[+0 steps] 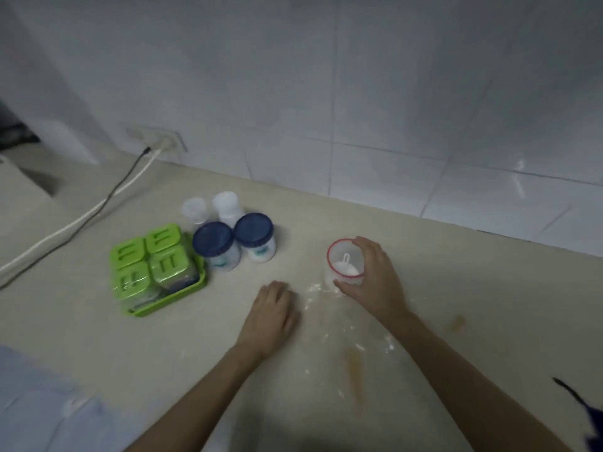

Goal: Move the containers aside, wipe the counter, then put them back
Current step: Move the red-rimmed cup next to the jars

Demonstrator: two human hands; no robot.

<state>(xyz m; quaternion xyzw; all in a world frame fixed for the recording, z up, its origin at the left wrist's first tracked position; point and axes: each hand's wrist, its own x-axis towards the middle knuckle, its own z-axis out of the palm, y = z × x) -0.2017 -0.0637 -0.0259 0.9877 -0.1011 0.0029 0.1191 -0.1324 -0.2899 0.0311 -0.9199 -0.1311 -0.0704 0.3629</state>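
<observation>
My right hand (pixel 372 282) grips a clear, red-rimmed container (pixel 342 264) holding white powder and a small scoop, standing on the beige counter (pixel 473 305). My left hand (pixel 272 313) lies palm down on the counter, fingers together, holding nothing. To the left stand two blue-lidded jars (pixel 212 241) (pixel 254 231), with two white-capped jars (pixel 195 208) (pixel 226 202) behind them. A green tray (pixel 169 298) holds several green-lidded boxes (pixel 146 259). White powder (pixel 313 293) and an orange-brown smear (pixel 354 367) mark the counter between my arms.
A white tiled wall (pixel 359 109) backs the counter. A socket (pixel 160 138) on it feeds a white and a black cable (pixel 81 216) running left across the counter. A pale blue cloth (pixel 42 402) lies at bottom left. A second stain (pixel 458 322) sits at right.
</observation>
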